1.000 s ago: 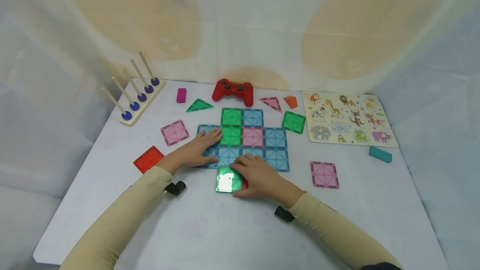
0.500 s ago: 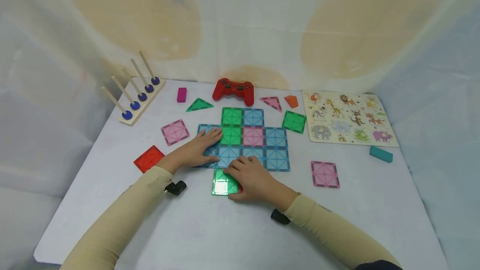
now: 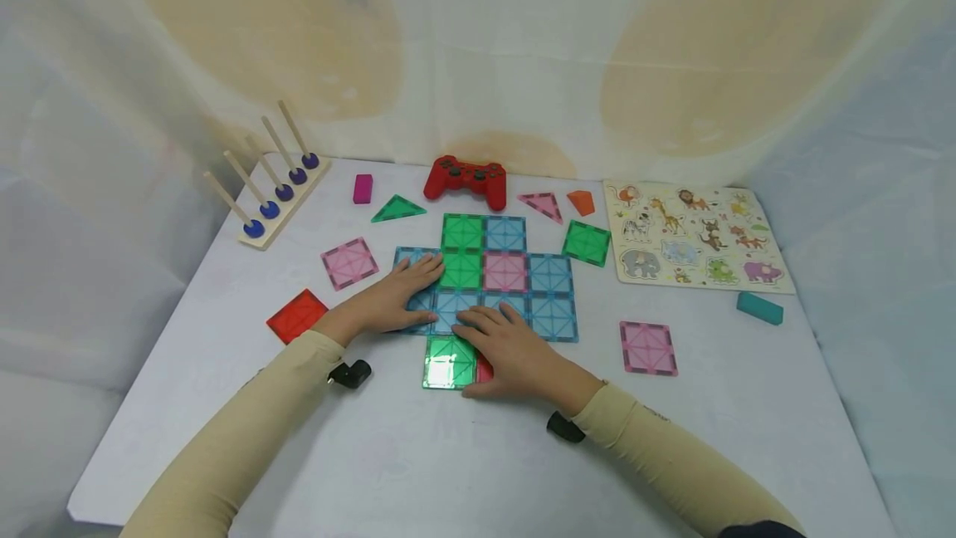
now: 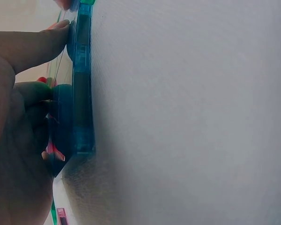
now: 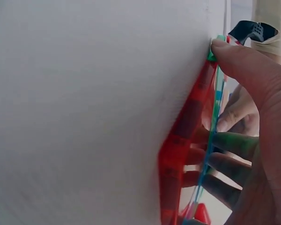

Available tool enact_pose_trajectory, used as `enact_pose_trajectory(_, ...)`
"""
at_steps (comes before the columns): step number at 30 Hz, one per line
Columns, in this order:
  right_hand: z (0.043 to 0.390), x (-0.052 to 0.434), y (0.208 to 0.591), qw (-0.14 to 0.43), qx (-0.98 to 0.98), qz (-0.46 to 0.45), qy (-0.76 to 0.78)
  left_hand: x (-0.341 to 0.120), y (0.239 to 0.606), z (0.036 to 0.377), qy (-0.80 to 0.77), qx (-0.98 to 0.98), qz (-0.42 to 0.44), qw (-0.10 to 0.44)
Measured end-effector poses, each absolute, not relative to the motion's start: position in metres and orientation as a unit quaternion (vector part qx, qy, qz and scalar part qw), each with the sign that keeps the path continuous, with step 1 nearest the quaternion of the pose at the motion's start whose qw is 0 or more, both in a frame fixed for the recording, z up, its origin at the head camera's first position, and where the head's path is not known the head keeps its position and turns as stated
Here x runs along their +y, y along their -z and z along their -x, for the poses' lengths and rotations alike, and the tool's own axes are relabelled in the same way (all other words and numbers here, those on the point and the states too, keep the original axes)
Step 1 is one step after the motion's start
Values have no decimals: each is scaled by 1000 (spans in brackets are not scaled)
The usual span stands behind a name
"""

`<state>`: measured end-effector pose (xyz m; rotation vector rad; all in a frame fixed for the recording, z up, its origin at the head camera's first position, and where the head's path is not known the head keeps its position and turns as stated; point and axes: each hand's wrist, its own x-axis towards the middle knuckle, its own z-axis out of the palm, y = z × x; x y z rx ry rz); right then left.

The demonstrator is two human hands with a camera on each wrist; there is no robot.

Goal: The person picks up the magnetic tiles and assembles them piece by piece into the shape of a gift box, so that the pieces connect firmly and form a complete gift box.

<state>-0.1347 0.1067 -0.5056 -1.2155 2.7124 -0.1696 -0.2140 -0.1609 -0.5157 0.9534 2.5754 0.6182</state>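
Observation:
Transparent magnetic tiles lie in a joined flat layout of blue, green and pink squares mid-table. My left hand (image 3: 387, 299) rests with fingers spread on the blue tiles (image 3: 420, 319) at its left side; in the left wrist view the thumb (image 4: 42, 44) lies on a blue tile's edge (image 4: 83, 103). A green square tile (image 3: 450, 362) sits at the layout's near edge. Beside it a red tile (image 3: 484, 369) is mostly hidden under my right hand (image 3: 519, 359). That hand's fingers stretch over the blue row, while its thumb (image 5: 239, 61) touches the near edge where red meets green.
Left lie a loose red tile (image 3: 296, 316), a pink tile (image 3: 349, 263) and a peg stand (image 3: 287, 206). Behind are a green triangle (image 3: 398, 207), a red game controller (image 3: 465, 181) and a pink triangle (image 3: 543, 205). Right are an animal puzzle board (image 3: 698, 235) and a teal block (image 3: 760, 308).
The green tile has shifted slightly left and nearer with the right hand. Since then the right hand's fingers have slid forward and right, showing more of the red tile. The left hand stays put.

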Motion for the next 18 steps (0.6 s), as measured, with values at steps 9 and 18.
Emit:
enact_pose_trajectory(9,141,125,505,117,892,419,121,-161,518,215,-227,900,-335,163)
enact_pose_trajectory(18,148,169,502,92,914,363,157,-161,520,213,-234,904,-325,152)
